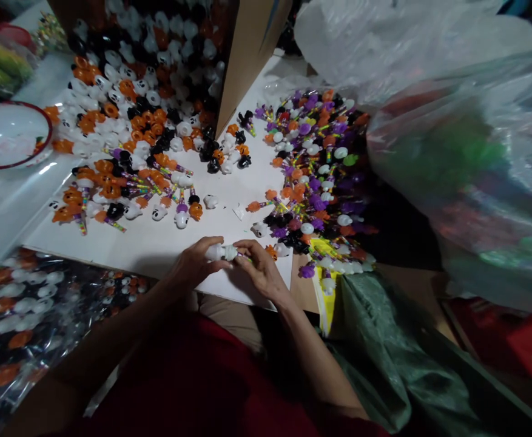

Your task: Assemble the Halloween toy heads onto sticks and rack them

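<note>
At the table's front edge, my left hand (195, 262) is closed on a white plastic figure head (214, 252). Facing it, my right hand (260, 268) grips a striped candy tube with a white ribbed top (229, 252). The two pieces meet end to end; whether they are joined I cannot tell. Beyond my left hand lie tubes topped with ghost, pumpkin and black heads (156, 194). A pile of tubes with purple, orange, white and black tops (311, 182) spreads beyond my right hand.
An open cardboard box (247, 54) spills loose white, orange and black heads (129, 91) onto the white tabletop (229, 212). A red-rimmed white bowl (42, 152) stands left. Large clear plastic bags (475, 182) crowd the right, above a green sack (375, 340). Bagged heads (24, 303) lie lower left.
</note>
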A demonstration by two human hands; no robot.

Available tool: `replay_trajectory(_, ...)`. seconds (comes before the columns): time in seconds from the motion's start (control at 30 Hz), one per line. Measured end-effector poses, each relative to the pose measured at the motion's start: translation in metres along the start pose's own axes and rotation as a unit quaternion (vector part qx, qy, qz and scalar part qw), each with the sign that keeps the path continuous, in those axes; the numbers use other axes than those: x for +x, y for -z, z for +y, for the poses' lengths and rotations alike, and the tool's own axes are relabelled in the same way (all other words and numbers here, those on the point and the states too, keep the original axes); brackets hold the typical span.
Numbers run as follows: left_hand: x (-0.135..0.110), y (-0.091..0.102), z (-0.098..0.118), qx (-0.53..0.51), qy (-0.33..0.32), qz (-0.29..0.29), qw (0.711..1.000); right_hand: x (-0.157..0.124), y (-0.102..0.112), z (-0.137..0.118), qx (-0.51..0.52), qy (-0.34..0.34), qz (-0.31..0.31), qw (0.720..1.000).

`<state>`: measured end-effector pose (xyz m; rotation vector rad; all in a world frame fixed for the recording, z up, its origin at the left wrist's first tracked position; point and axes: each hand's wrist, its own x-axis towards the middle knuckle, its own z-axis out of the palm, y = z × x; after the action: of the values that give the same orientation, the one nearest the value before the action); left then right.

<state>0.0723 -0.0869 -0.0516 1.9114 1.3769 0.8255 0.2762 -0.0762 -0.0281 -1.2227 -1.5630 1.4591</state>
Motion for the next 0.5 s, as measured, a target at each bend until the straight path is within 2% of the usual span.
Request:
replay_trajectory(0.07,-0.004,-0.004,0.0,0.002,-0.014,-0.012,1.0,-0.003,0.002,-0.001,-0.078,0.035,-0.01,0.996)
replay_trajectory(0.13,-0.006,-0.011,-0.002,-0.002,-0.062,-0.009,0.998,-0.004,-0.006,0.002,-0.112,0.041,-0.021,0.993)
replay_trajectory(0.2,-0.004,-0.013,-0.005,0.002,-0.104,0.008,0.995,0.0,-0.019,0.005,-0.075,0.01,-0.033,0.997)
replay_trajectory(0.27,0.003,-0.002,-0.009,0.038,-0.126,0.002,0.991,0.011,-0.027,0.005,-0.01,-0.027,-0.051,0.998)
replay_trajectory(0.33,0.015,0.029,-0.015,0.102,-0.133,-0.018,0.986,0.029,-0.019,0.0,0.0,-0.022,-0.073,0.997)
replay_trajectory(0.4,0.035,0.073,-0.022,0.176,-0.111,-0.028,0.978,0.05,0.009,-0.009,-0.096,0.018,-0.044,0.994)
replay_trajectory(0.43,0.047,0.095,-0.025,0.212,-0.085,-0.014,0.973,0.061,0.028,-0.012,-0.175,0.035,-0.007,0.984)
replay_trajectory(0.5,0.077,0.126,-0.027,0.27,-0.036,0.044,0.961,0.081,0.069,-0.014,-0.357,0.027,0.092,0.929)
